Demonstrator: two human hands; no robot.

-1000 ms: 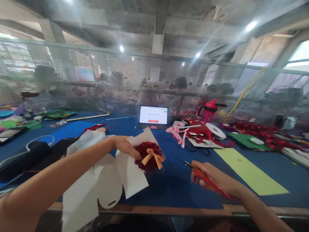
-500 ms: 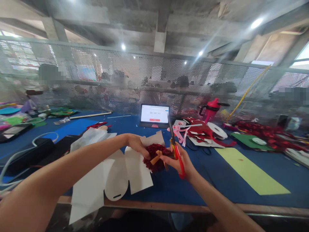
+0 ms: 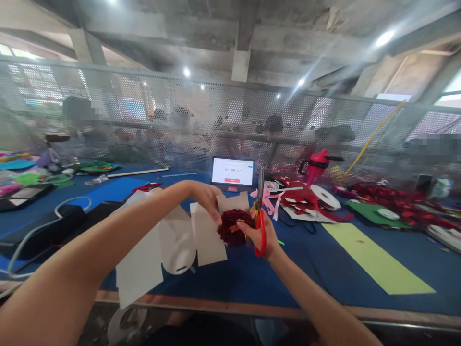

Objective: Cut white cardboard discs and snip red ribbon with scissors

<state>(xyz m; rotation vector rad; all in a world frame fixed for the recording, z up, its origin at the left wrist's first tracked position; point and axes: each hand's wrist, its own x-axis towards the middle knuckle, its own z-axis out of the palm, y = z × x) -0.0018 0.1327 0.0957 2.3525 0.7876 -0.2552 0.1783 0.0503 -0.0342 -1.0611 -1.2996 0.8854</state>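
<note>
A dark red ruffled bundle (image 3: 230, 229) sits between my hands above the table, against a large cream card cutout (image 3: 177, 242). My left hand (image 3: 208, 198) grips the card and the bundle's left edge, fingers partly behind the card. In my right hand (image 3: 267, 238) are scissors (image 3: 260, 226) with red handles, blades pointing up. The thumb of that hand presses a small tan strip (image 3: 236, 226) onto the bundle's middle. The cutout spreads left in flat panels; its rounded panel has a dark slot near the bottom.
A tablet (image 3: 232, 171) showing a timer stands at the back. To its right lie a pink glue gun (image 3: 264, 199), red scraps (image 3: 297, 197) and a white spool (image 3: 325, 197). Yellow-green card (image 3: 378, 257) lies at the right. A black case (image 3: 46, 235) with a white cable is left.
The tan strip, which stuck out long before, now lies short against the red bundle under my right thumb. Card and bundle have risen slightly, and the scissors stand more upright.
</note>
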